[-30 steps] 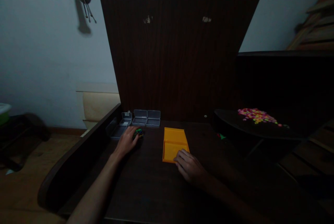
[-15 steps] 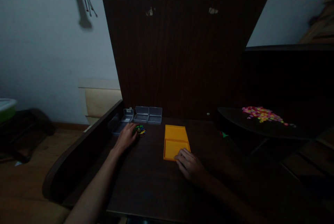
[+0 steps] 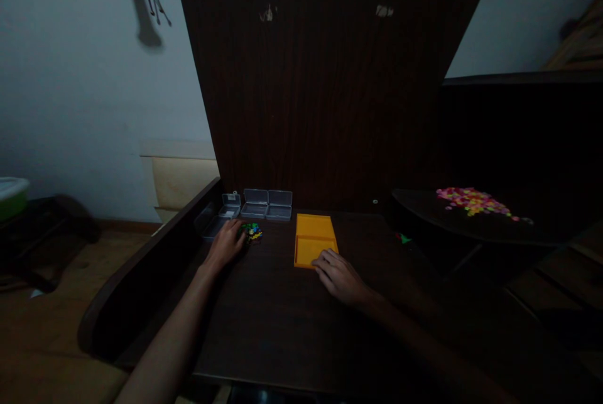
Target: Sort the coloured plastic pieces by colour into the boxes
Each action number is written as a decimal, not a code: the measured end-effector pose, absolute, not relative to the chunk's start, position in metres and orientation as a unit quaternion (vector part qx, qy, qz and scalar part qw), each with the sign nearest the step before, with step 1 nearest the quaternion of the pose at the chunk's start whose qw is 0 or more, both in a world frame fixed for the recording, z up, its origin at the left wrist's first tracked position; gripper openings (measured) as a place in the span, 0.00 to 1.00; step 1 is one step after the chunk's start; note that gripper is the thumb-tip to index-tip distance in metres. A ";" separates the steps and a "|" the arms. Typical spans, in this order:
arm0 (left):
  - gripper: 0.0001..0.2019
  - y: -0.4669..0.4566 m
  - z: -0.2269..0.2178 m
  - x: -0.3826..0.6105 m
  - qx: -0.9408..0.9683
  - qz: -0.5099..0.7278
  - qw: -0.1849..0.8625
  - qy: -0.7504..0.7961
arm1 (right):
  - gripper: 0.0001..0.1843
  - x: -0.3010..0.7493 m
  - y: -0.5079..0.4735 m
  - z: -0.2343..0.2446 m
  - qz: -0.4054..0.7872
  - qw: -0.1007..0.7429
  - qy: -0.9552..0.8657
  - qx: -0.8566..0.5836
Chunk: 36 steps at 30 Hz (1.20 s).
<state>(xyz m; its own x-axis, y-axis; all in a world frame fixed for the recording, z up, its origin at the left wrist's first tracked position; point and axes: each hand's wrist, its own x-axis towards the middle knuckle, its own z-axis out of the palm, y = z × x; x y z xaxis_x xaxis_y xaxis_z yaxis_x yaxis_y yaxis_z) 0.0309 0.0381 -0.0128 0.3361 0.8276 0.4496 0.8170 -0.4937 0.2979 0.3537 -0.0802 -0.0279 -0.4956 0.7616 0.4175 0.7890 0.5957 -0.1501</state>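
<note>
The scene is dim. My left hand point(image 3: 227, 245) lies on the dark desk point(image 3: 273, 322), fingers curled against a small heap of coloured pieces point(image 3: 251, 231). Whether it grips any of them I cannot make out. My right hand point(image 3: 340, 276) rests with fingers stretched flat at the near right corner of an open orange box point(image 3: 313, 239). Just beyond the left hand stand small clear plastic boxes point(image 3: 266, 205), lids up.
A dark wooden board point(image 3: 325, 77) rises behind the desk. To the right, a raised dark shelf point(image 3: 471, 228) carries a scatter of pink and yellow pieces point(image 3: 472, 200). A tiny green and red bit point(image 3: 402, 239) lies near the shelf. Bare wooden floor shows at left.
The camera has tipped, so the whole scene sits higher in the picture. Both hands keep their places against the coloured heap and the orange box.
</note>
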 end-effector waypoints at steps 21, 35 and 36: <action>0.25 0.037 -0.022 0.042 0.840 0.260 0.029 0.475 | 0.11 0.356 -0.043 -0.025 -0.037 0.207 -0.854 -0.477; 0.24 0.027 -0.012 0.056 0.841 0.286 0.003 0.459 | 0.12 0.374 -0.031 -0.025 -0.018 0.299 -0.774 -0.558; 0.23 0.023 -0.011 0.061 0.845 0.292 -0.001 0.448 | 0.12 0.378 -0.026 -0.027 -0.019 0.320 -0.748 -0.582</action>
